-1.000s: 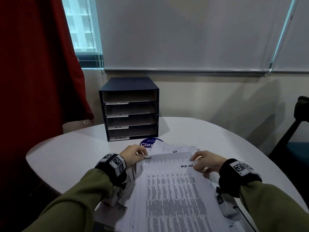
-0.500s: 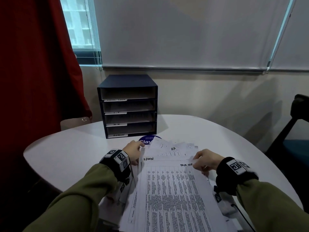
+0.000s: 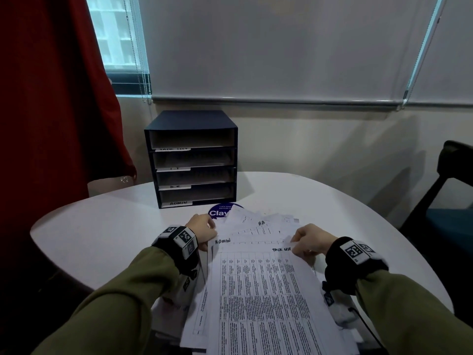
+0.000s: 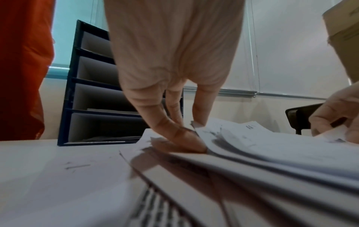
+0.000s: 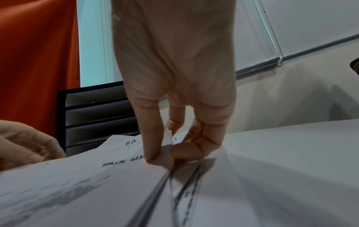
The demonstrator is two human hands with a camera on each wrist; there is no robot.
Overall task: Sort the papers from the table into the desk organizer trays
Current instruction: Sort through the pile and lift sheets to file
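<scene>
A fanned stack of printed papers (image 3: pixel 258 290) lies on the white table in front of me, with sheets hand-marked TASK LIST, ADMIN and HR. My left hand (image 3: pixel 210 226) is at the stack's far left corner, its fingers (image 4: pixel 178 136) slipped between sheets and pinching the upper ones. My right hand (image 3: pixel 294 243) pinches the top sheet's far right corner (image 5: pixel 169 141) between thumb and forefinger. The dark blue desk organizer (image 3: pixel 190 124) stands beyond, its four trays labelled TASK LIST, I.T, H.R and ADMIN. Some trays hold papers.
A round blue sticker (image 3: pixel 220 211) lies between organizer and papers. The white table (image 3: pixel 102 226) curves away on both sides. A red curtain (image 3: pixel 51 98) hangs at the left and a dark chair (image 3: pixel 453 190) stands at the right. The wall is close behind the organizer.
My left hand has crept slightly farther along the stack's far left corner. My right hand keeps its pinch on the top sheet. The papers have barely shifted.
</scene>
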